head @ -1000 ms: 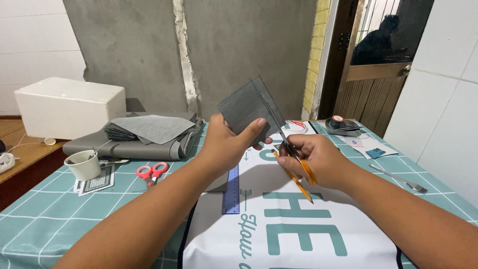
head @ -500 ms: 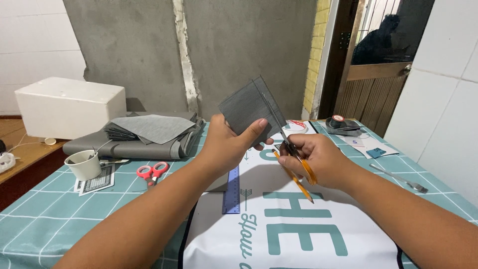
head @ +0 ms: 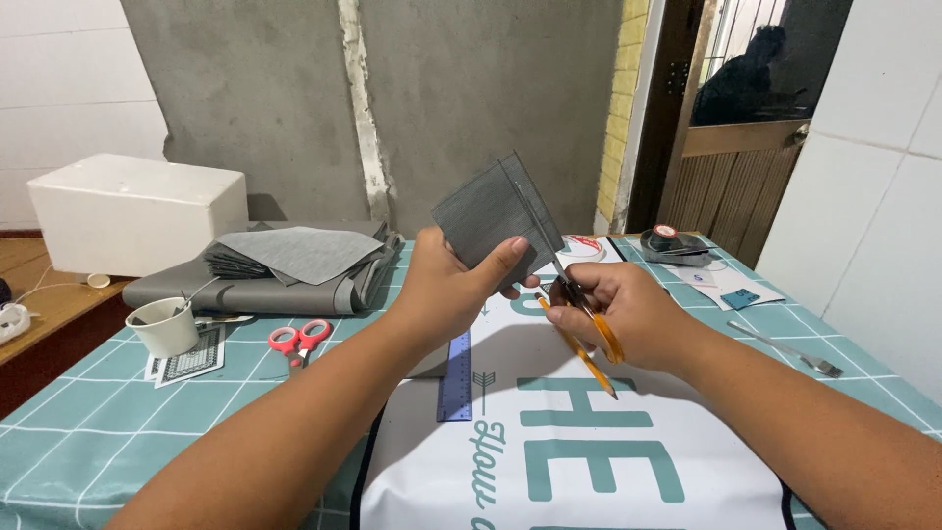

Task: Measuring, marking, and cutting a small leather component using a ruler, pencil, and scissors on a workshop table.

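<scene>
Left hand (head: 453, 285) is clamped on a grey fabric piece (head: 491, 218), thumb on its front face, holding it upright above the bench (head: 88, 393). Right hand (head: 616, 309) is closed around orange-handled scissors (head: 581, 329), blades up along the piece's right edge. Against the frame half a second ago: both hands, fabric and scissors sit in nearly the same place; no shift I can make out. On the bench: teal checked cloth, a white printed sheet (head: 608, 461) under my hands, a blue ruler (head: 456, 378), red scissors (head: 297, 342), a white cup (head: 167, 326), folded grey fabric (head: 285, 265), a white foam box (head: 132, 211). Room: bare grey wall, white tiles, wooden door at right.
</scene>
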